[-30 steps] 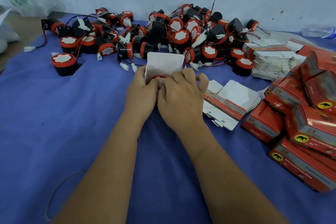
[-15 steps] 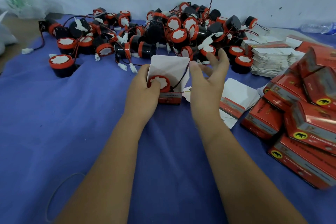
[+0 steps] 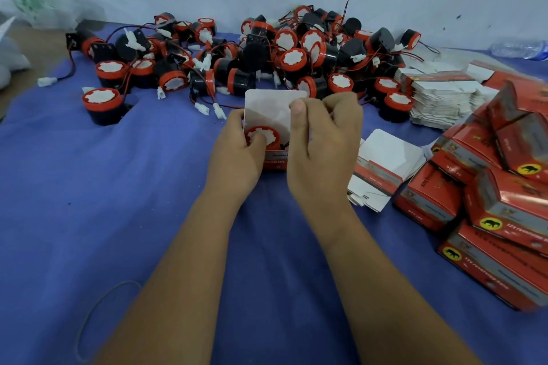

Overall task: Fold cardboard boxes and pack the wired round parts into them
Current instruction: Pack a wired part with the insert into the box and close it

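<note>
A small red cardboard box (image 3: pixel 275 163) stands open in the middle of the blue cloth, its white lid flap (image 3: pixel 267 107) upright. A round part with a red rim and white face (image 3: pixel 267 135) sits inside it. My left hand (image 3: pixel 237 154) grips the box's left side, thumb pressing on the part. My right hand (image 3: pixel 323 145) holds the right side, thumb against the flap's right edge, fingers curled behind. The part's wire is mostly hidden.
A heap of black and red wired parts (image 3: pixel 267 53) lies along the back wall. Flat box blanks (image 3: pixel 385 163) and a white stack (image 3: pixel 444 101) are to the right, beside piled closed red boxes (image 3: pixel 498 204). A rubber band (image 3: pixel 103 314) lies front left.
My right hand, which had lifted open toward the heap half a second ago, has come back onto the box's right side and flap. The left hand has kept its hold.
</note>
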### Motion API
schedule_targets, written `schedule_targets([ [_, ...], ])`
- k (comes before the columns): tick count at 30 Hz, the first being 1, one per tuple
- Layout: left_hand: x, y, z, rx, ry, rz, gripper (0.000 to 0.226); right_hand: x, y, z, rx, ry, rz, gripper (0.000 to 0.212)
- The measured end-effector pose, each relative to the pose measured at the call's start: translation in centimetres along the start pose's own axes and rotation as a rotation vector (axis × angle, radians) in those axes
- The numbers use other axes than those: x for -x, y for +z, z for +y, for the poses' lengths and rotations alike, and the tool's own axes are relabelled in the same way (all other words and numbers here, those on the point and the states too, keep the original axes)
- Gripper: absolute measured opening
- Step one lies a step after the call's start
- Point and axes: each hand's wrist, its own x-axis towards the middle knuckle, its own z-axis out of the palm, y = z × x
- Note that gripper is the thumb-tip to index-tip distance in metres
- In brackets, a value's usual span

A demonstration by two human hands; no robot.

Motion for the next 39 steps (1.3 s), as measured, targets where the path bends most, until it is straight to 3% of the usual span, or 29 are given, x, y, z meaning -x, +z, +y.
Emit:
schedule_targets([
  [4, -0.1, -0.1, 0.0, 0.012, -0.024, 0.000, 0.027, 0.6, -0.1, 0.6, -0.018, -0.030, -0.126, 0.026],
  [9, -0.2, 0.0, -0.1, 0.012, -0.028, 0.012, 0.026, 0.8, 0.4, 0.8, 0.020, -0.042, -0.078, 0.022],
  [16, -0.3, 0.1, -0.2, 0.006, -0.031, 0.006, 0.026, 0.9, 0.1, 1.8, 0.169, -0.103, -0.233, 0.009],
  [22, -0.3, 0.1, -0.2, 0.023, -0.025, -0.005, 0.025, 0.6, -0.1, 1.8, 0.216, -0.193, -0.279, 0.015],
  [28, -0.2, 0.0, -0.1, 0.049, -0.031, -0.024, 0.028, 0.3, 0.0, 1.6, 0.135, -0.077, -0.219, 0.013],
  [33, -0.1, -0.1, -0.1, 0.041, -0.030, -0.041, 0.030, 0.3, -0.2, 2.1, 0.338, -0.140, -0.196, 0.008],
  [39, -0.2, -0.2, 0.0, 0.048, -0.012, -0.047, 0.030, 0.3, 0.0, 1.8, 0.337, -0.172, -0.226, 0.010],
])
